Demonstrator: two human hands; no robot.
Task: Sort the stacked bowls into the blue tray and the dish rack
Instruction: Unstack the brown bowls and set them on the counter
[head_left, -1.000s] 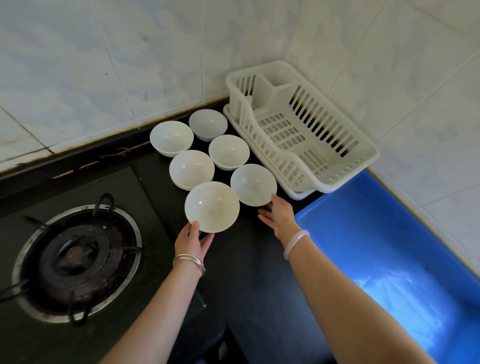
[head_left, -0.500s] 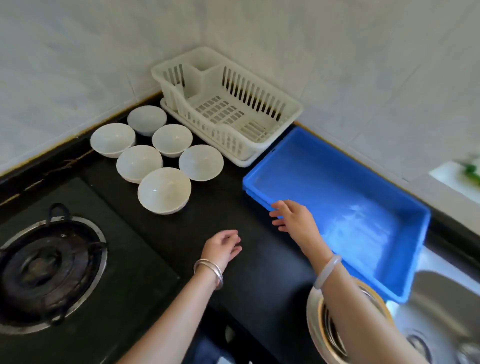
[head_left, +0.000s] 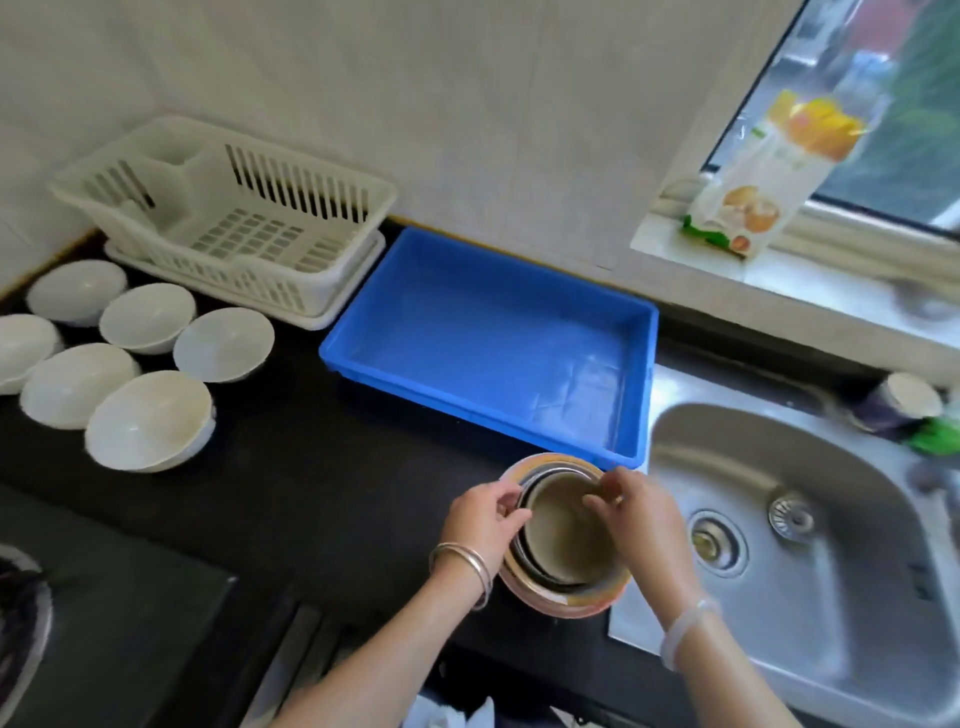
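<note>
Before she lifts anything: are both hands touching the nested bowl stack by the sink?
Touching. The head view shows the left hand fingers on the bowl stack rim, and the right hand fingers curled over its far rim.

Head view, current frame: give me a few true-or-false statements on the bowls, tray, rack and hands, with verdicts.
1. The blue tray holds bowls. False: it is empty.
2. Both hands are at the stacked bowls beside the sink. True: the left hand and right hand pinch opposite rims.
3. The dish rack is full of white bowls. False: it is empty; the six white bowls sit on the counter beside it.
4. The tray lies between rack and sink. True.
</note>
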